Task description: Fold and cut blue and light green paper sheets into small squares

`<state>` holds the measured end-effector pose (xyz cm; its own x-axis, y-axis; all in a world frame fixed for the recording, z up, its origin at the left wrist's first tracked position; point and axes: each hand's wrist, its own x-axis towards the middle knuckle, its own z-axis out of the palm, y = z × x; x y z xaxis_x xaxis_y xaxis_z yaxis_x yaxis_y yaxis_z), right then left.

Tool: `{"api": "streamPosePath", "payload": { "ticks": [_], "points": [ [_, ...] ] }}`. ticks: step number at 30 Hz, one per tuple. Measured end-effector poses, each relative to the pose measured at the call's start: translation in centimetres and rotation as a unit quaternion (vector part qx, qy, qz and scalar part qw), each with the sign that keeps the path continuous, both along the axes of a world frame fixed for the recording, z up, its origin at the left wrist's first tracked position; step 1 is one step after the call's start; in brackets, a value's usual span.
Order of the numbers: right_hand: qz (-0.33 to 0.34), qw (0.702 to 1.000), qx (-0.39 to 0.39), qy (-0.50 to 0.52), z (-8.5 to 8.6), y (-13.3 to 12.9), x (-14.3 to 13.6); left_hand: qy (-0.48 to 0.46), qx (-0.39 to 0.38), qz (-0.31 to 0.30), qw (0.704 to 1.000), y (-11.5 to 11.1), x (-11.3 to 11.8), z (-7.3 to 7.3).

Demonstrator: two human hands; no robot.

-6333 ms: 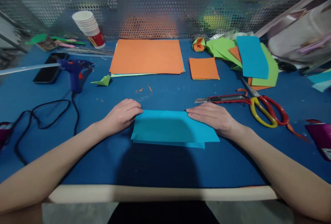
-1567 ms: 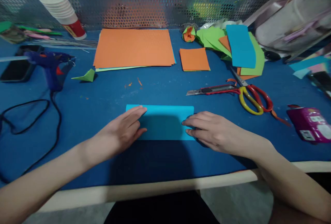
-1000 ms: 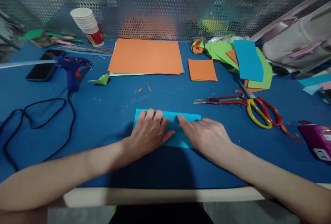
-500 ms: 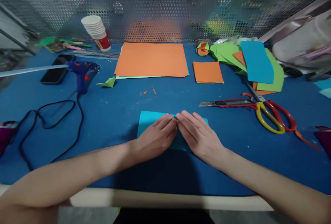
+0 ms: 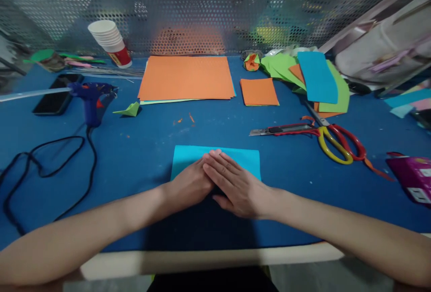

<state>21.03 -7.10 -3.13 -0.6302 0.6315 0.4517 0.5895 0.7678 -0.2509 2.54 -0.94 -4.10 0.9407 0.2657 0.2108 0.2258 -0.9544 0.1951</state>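
Observation:
A blue sheet of paper point(image 5: 247, 159) lies on the blue mat near the front, its far edge running straight behind both hands. My left hand point(image 5: 192, 183) rests on it with fingers bent, their tips partly covered. Over those tips lies my right hand point(image 5: 235, 184), flat, its fingers stretched out together and pointing up-left, the thumb apart. The near part of the sheet is hidden by my hands and their shadow.
Orange sheets point(image 5: 186, 78) and smaller orange squares point(image 5: 259, 92) lie behind. Scissors point(image 5: 335, 143) and a cutter point(image 5: 286, 130) are to the right. At left are a glue gun point(image 5: 90, 99) with a looping cord, a phone point(image 5: 57, 95) and paper cups point(image 5: 111, 42).
My right hand has moved left and now overlaps my left fingertips, uncovering the sheet's right part. The camera view has shifted slightly to the right.

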Motion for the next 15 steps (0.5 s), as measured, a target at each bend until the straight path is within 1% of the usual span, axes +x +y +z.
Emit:
{"api": "streamPosePath", "payload": {
  "ticks": [4, 9, 11, 13, 15],
  "points": [
    [0.008, 0.999, -0.035, -0.021, 0.1, 0.0, 0.0, 0.016, -0.027, 0.007, 0.999, 0.4, -0.2, -0.2],
    [-0.006, 0.998, -0.061, -0.027, 0.2, 0.2, 0.4, 0.001, 0.005, -0.013, 1.000, 1.1, -0.9, 0.3],
    [0.001, 0.997, -0.073, -0.018, 0.6, 0.2, 0.6, -0.004, 0.000, 0.002, 1.000, 1.3, -1.1, 0.6],
    [0.012, 0.996, -0.089, 0.010, 1.0, 0.1, 1.0, -0.019, -0.022, 0.028, 0.999, 1.4, -1.3, 0.9],
    [-0.007, 0.993, -0.104, 0.052, 1.3, 0.2, 1.7, -0.036, -0.051, 0.058, 0.996, 1.6, -1.3, 1.3]
  ]
}}
